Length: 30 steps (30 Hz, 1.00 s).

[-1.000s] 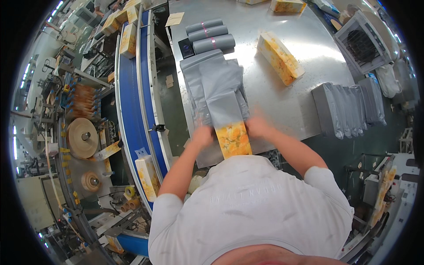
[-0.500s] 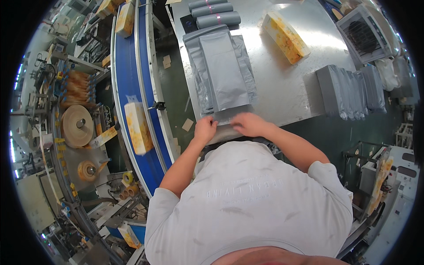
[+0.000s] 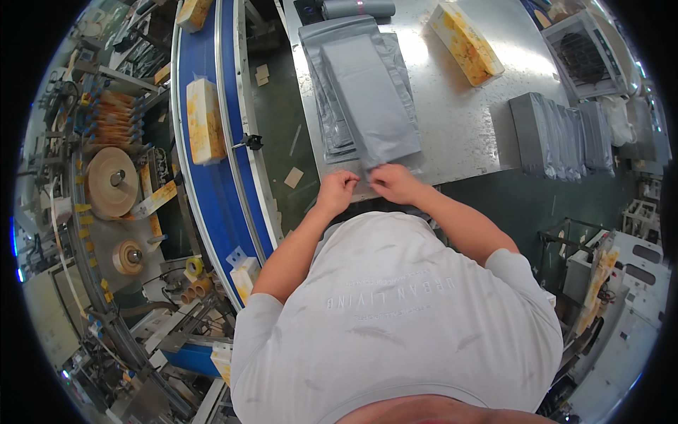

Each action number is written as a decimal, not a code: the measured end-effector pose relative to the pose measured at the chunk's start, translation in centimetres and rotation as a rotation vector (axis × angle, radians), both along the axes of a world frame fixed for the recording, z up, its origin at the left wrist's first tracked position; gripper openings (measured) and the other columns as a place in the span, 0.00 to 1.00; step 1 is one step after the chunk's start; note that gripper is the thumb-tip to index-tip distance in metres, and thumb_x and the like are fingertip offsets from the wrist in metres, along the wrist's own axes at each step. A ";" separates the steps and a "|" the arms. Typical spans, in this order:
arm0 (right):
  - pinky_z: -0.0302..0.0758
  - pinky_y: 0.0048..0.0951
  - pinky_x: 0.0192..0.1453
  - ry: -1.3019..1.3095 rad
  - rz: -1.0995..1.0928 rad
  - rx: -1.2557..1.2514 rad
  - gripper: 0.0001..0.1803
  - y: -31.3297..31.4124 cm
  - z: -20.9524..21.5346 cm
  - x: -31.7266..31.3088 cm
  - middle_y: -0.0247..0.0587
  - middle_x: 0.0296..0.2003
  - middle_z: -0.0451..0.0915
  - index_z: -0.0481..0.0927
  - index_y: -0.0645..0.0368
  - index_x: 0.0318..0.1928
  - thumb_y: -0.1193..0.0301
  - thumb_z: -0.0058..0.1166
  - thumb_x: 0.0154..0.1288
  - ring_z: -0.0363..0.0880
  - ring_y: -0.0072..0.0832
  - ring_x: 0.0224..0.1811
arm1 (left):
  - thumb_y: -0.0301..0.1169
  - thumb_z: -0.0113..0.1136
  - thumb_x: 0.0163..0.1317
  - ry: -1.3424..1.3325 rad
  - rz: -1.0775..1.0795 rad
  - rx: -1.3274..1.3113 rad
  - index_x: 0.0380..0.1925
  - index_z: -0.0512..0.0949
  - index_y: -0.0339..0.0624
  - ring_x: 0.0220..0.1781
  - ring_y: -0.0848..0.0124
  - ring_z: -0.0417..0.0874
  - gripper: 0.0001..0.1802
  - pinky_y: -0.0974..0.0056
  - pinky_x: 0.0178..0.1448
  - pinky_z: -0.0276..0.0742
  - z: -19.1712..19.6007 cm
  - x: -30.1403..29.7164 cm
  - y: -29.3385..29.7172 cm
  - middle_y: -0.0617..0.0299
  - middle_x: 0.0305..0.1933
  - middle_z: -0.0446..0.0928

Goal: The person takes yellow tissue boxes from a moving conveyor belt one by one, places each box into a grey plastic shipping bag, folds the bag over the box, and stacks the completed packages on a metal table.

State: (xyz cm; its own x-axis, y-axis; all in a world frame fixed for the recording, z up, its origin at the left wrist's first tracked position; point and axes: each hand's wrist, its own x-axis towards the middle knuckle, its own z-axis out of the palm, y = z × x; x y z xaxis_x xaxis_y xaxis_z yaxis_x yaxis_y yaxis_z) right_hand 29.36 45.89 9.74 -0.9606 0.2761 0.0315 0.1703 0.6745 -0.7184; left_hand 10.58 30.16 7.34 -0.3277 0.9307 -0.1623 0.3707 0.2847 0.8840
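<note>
Fingers of your right hand [image 3: 399, 185] are pinched narrow at the near end of a grey bag [image 3: 374, 102]; those of your left hand [image 3: 337, 191] are curled together just beside it, though I cannot tell whether they hold anything. The bag, bulging box-shaped, lies just beyond your hands, slanting across flatter grey bags [image 3: 328, 106] on your shiny metal counter [image 3: 452, 131]. Farther right lie a flowered box [image 3: 466, 44] and folded grey bags [image 3: 561, 134]. Left of you, a blue conveyor [image 3: 205, 56] carries more boxes [image 3: 205, 120]; past it sits a beige roll [image 3: 113, 182].
</note>
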 end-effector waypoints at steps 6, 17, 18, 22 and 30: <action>0.79 0.44 0.40 0.050 -0.254 0.044 0.06 -0.3 0.3 8.1 0.41 0.31 0.80 0.86 0.55 0.38 0.69 0.70 0.63 0.82 0.44 0.36 | 0.41 0.76 0.63 -0.464 0.005 -0.105 0.76 0.60 0.36 0.58 0.55 0.87 0.48 0.56 0.62 0.82 -0.8 4.1 3.7 0.42 0.60 0.82; 0.78 0.45 0.41 0.211 -0.199 -0.076 0.06 1.4 0.3 2.1 0.42 0.32 0.82 0.84 0.56 0.33 0.71 0.70 0.60 0.82 0.46 0.37 | 0.33 0.78 0.53 0.171 0.247 -0.004 0.80 0.52 0.30 0.58 0.44 0.85 0.59 0.51 0.63 0.80 2.8 1.4 11.8 0.37 0.61 0.80; 0.78 0.45 0.41 0.213 -0.197 -0.106 0.06 1.6 0.1 2.5 0.42 0.32 0.82 0.83 0.57 0.33 0.71 0.70 0.60 0.81 0.46 0.37 | 0.30 0.76 0.53 0.097 0.227 -0.095 0.80 0.53 0.31 0.53 0.46 0.86 0.57 0.51 0.59 0.81 3.0 1.7 11.7 0.40 0.58 0.82; 0.79 0.35 0.40 0.095 -0.391 -0.279 0.07 1.8 -1.1 10.2 0.40 0.32 0.84 0.86 0.58 0.35 0.70 0.71 0.63 0.83 0.34 0.34 | 0.19 0.66 0.52 -0.002 0.279 -0.128 0.77 0.61 0.37 0.38 0.57 0.87 0.48 0.55 0.48 0.83 0.8 0.8 9.7 0.50 0.43 0.84; 0.84 0.47 0.59 -1.342 -0.703 0.131 0.14 6.9 -0.9 37.8 0.54 0.53 0.87 0.86 0.55 0.50 0.70 0.64 0.64 0.85 0.54 0.58 | 0.14 0.63 0.56 -0.137 0.149 -0.007 0.74 0.69 0.42 0.48 0.66 0.83 0.42 0.60 0.57 0.81 2.6 -1.3 3.9 0.53 0.56 0.79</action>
